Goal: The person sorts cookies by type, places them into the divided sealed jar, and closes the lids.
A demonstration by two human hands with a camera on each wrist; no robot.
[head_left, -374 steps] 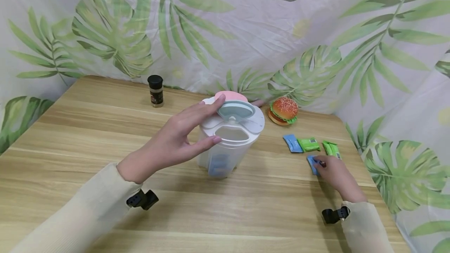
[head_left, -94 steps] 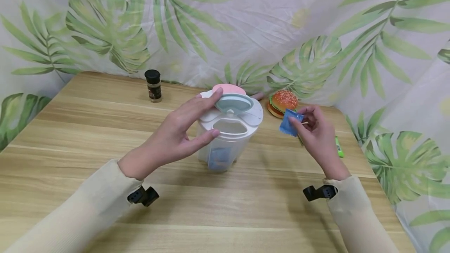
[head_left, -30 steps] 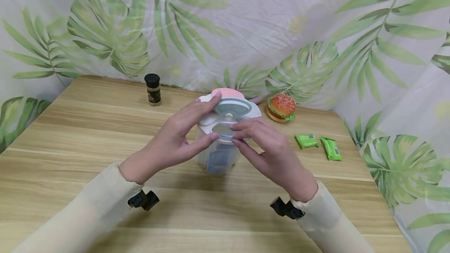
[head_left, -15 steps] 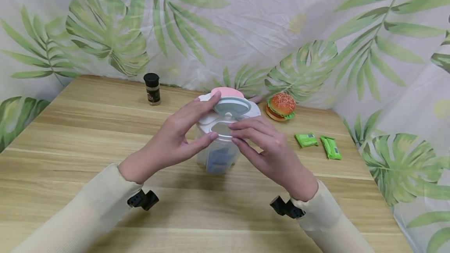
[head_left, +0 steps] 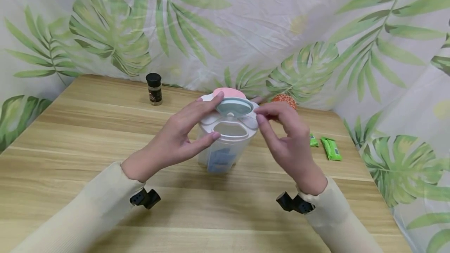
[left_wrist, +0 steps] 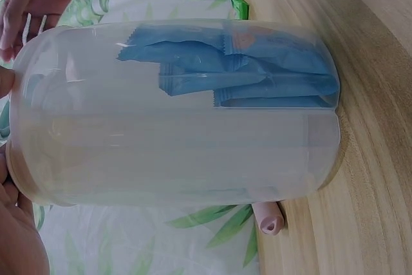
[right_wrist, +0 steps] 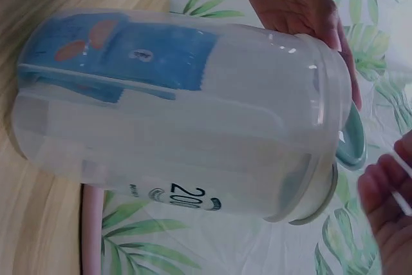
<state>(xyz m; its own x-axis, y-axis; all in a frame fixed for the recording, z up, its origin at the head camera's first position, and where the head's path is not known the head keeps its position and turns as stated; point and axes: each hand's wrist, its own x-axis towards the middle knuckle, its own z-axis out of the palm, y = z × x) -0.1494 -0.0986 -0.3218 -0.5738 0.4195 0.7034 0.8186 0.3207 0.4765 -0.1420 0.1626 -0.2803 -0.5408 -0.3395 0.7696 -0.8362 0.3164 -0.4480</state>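
Observation:
A clear plastic storage container [head_left: 242, 149] stands upright on the table, its green-grey flap [head_left: 234, 108] raised above an opening. My left hand [head_left: 172, 139] grips its top, thumb at the front rim and index finger against the flap. Blue wrapped packets [left_wrist: 257, 62] lie at the bottom of one compartment; they also show through the wall in the right wrist view [right_wrist: 167, 56]. Beside the right edge of the lid is my right hand [head_left: 293, 143], fingers loosely bent and nothing visibly held. White cord-like lines [left_wrist: 33, 27] cross its fingers.
Two green packets [head_left: 331, 148] lie on the right; my right hand partly hides one. A toy hamburger [head_left: 287, 100] sits behind that hand. A black-capped seasoning shaker [head_left: 154, 89] stands at the back left. Behind the container is a pinkish rod [left_wrist: 268, 217].
The right hand brought a blue packet to the opening and let it drop inside, then moved back to the right. No blue packets are visible on the table now. The left hand kept its place.

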